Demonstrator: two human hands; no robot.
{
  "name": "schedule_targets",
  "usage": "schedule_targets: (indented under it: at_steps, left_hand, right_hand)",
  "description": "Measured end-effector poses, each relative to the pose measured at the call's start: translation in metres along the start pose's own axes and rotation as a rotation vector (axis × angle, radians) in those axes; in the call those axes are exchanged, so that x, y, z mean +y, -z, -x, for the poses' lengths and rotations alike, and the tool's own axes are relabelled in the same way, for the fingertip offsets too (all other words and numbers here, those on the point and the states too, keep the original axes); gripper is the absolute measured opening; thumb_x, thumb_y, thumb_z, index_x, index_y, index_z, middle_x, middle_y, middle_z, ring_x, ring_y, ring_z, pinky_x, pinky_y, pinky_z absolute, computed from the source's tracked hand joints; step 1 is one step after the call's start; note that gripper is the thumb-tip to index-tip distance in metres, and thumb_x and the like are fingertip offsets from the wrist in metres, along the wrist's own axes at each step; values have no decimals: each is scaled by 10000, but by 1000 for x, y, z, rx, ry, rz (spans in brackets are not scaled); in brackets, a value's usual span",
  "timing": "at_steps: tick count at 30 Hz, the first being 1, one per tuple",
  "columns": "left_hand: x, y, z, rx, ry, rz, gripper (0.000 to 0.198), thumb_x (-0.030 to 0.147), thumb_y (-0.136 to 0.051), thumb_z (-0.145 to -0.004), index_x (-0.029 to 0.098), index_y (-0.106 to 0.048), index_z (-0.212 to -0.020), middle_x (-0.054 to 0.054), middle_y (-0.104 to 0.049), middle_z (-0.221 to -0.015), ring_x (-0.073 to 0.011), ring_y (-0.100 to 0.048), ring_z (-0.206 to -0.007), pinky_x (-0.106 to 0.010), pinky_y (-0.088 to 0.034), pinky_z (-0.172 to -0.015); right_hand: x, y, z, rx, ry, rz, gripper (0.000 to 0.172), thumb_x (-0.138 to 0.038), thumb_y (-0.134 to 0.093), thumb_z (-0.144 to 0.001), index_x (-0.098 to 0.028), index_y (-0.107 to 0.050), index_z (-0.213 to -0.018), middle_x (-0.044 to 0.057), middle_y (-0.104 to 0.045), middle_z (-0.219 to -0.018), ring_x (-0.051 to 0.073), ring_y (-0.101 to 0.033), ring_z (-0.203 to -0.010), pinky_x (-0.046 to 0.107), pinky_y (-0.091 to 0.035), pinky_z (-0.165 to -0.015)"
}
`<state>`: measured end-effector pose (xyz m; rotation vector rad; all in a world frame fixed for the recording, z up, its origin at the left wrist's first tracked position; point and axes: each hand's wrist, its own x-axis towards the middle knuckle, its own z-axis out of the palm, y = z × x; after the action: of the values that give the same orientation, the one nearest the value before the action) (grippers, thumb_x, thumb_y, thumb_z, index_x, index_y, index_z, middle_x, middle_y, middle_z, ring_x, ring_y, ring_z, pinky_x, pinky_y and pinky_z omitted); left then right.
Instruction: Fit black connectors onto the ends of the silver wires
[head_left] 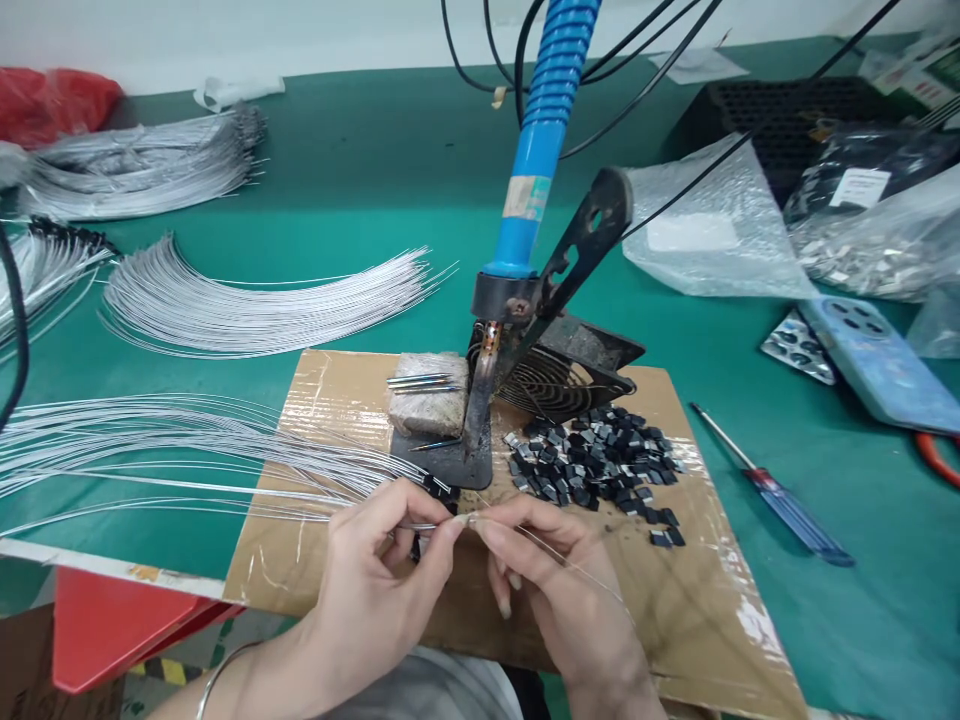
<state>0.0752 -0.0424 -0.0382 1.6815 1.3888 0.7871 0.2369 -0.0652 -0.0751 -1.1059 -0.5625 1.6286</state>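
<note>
My left hand [386, 580] pinches a thin grey wire [416, 526] between thumb and forefinger. My right hand [559, 590] is closed at the fingertips, which almost meet those of the left. Across the right hand runs a fine pale strand [577, 567], looking like solder wire; its exact grip is hidden. Just beyond both hands, a blue-handled soldering iron [517, 240] is clamped tip-down in a black metal stand [577, 250]. White wires [322, 455] with black ends [442, 490] lie left of my fingers. A pile of small black connectors [592, 460] sits to the right.
Cardboard [300, 570] covers the work spot. Behind the iron stands a small fan [562, 375], beside a block [431, 405] with metal tips on it. More wire bundles [262, 305] lie left. At right are a screwdriver [787, 510], a phone [885, 365] and plastic bags [705, 225].
</note>
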Motion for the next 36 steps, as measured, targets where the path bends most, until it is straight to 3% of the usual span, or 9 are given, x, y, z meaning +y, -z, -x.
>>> schedule_targets:
  at_steps: [6,14,27,29,31,33,34,36]
  left_hand:
    - [-1,-2,-1,10,-6,-23,192,193,-623,-919,183,-591,-730,74,-370,-572,-74,-247,-468,-233,-195,-441]
    - [-1,-7,1,24,85,87,198,241,-599,-944,178,-580,-758,55,-449,-589,-82,-297,-493,-224,-247,-450]
    - [1,-14,1,99,180,181,154,244,-625,-901,171,-612,-766,19,-566,-615,-90,-430,-505,-197,-351,-464]
    - [3,-12,-2,96,199,209,138,245,-635,-886,166,-634,-773,13,-585,-624,-89,-459,-510,-190,-369,-470]
    - [5,-9,-6,98,213,239,117,238,-653,-855,160,-656,-768,5,-608,-633,-91,-490,-523,-183,-388,-479]
    - [7,-5,-11,104,234,265,89,229,-668,-820,154,-681,-774,-14,-648,-655,-102,-534,-548,-181,-410,-491]
    - [8,-3,-13,105,248,271,86,230,-673,-807,152,-694,-776,-25,-668,-668,-108,-553,-560,-182,-419,-496]
    - [9,-1,-16,96,267,264,98,237,-679,-793,148,-713,-769,-38,-690,-678,-115,-569,-564,-187,-425,-496]
  right_hand:
    - [0,-3,-1,6,-35,-58,178,-360,-845,-768,-201,-786,-713,-43,-559,-514,59,-509,-384,153,-378,-383]
    - [2,-16,1,97,32,-151,186,-378,-864,-727,-197,-823,-744,-40,-530,-495,44,-464,-350,132,-365,-343]
    - [29,-23,6,135,54,-264,131,-348,-784,-839,-228,-824,-874,-19,-607,-598,62,-507,-412,145,-426,-359]
    - [25,-15,8,115,74,-240,277,-450,-670,-915,-224,-827,-938,29,-674,-700,107,-583,-477,197,-497,-389]
    - [19,1,11,105,145,-168,536,-580,-450,-987,-198,-826,-1003,97,-728,-792,187,-665,-589,295,-579,-450]
    - [12,24,15,226,282,2,659,-617,-342,-1004,-181,-834,-966,120,-750,-774,203,-673,-580,319,-583,-459]
    - [9,36,17,310,330,123,649,-601,-353,-1010,-180,-838,-918,116,-751,-745,201,-669,-561,326,-584,-474]
    - [5,56,20,558,455,447,388,-469,-565,-973,-198,-829,-886,94,-759,-791,192,-680,-605,292,-572,-496]
